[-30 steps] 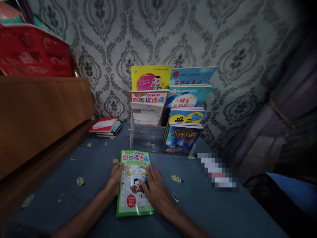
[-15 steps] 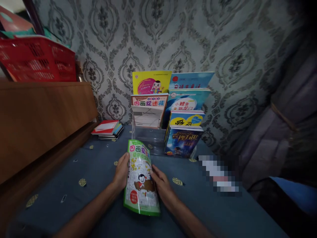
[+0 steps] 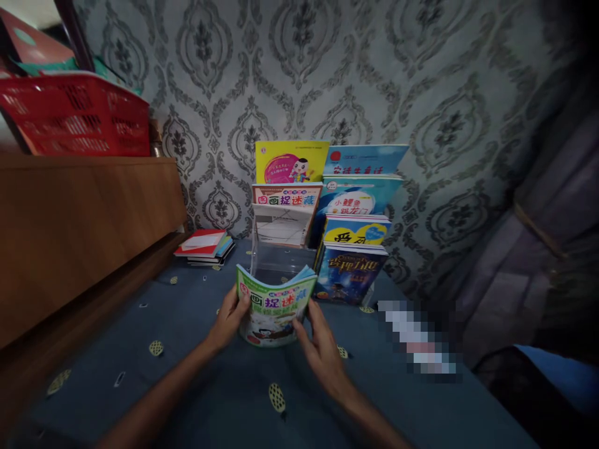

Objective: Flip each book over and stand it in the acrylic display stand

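Note:
Between my two hands is a green-covered picture book [image 3: 274,312], held upright and bowed so that its top edge curves. My left hand [image 3: 230,319] grips its left side, thumb on the front cover. On the right side my right hand [image 3: 321,340] holds it the same way, fingers behind. Just beyond stands a clear tiered book rack [image 3: 281,260]. Its left column carries a yellow book [image 3: 292,162] and a brown-edged picture book [image 3: 285,194]. In the right column are blue books, a yellow-and-blue book [image 3: 358,231] and a dark blue book [image 3: 349,271] in front.
A small stack of books with a red one on top [image 3: 203,240] lies left of the rack. A wooden cabinet [image 3: 88,231] with a red basket [image 3: 79,115] on it stands at the left. Patterned wall behind, curtain [image 3: 519,262] at the right, a pixelated item [image 3: 416,337] on the cloth.
The green book has been tipped from leaning back to nearly upright and bent into a curve, its top turned toward the rack. Both hands have stayed on its sides.

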`<action>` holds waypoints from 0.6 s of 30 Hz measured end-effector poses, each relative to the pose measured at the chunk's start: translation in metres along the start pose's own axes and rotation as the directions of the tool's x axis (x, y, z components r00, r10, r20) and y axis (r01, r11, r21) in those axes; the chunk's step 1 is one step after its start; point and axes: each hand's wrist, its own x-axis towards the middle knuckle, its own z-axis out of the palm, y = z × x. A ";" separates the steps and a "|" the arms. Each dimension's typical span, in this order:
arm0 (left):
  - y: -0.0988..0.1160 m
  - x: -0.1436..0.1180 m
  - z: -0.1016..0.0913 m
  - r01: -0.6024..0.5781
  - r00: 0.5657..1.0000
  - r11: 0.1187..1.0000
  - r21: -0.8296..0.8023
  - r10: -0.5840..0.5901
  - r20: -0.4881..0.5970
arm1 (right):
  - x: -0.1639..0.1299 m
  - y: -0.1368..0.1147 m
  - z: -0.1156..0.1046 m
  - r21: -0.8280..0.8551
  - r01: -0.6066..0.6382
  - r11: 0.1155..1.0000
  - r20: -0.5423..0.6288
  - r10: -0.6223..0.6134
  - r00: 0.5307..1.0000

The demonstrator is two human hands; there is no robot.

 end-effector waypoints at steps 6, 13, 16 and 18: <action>0.013 0.001 -0.035 -0.041 0.962 0.959 0.281 -0.038 0.270 | -0.001 -0.011 -0.019 -0.088 -0.027 0.996 0.042 0.031 0.999; 0.022 0.031 -0.047 -0.123 0.950 0.894 0.430 -0.020 0.313 | 0.031 -0.024 -0.033 -0.144 0.039 0.989 0.185 -0.012 0.983; 0.025 0.056 -0.040 -0.156 0.949 0.889 0.430 0.014 0.314 | 0.055 -0.024 -0.035 -0.215 0.093 0.972 0.163 -0.058 0.985; 0.030 0.074 -0.034 -0.166 0.958 0.878 0.449 0.036 0.284 | 0.073 -0.026 -0.038 -0.262 0.125 0.957 0.145 -0.089 0.985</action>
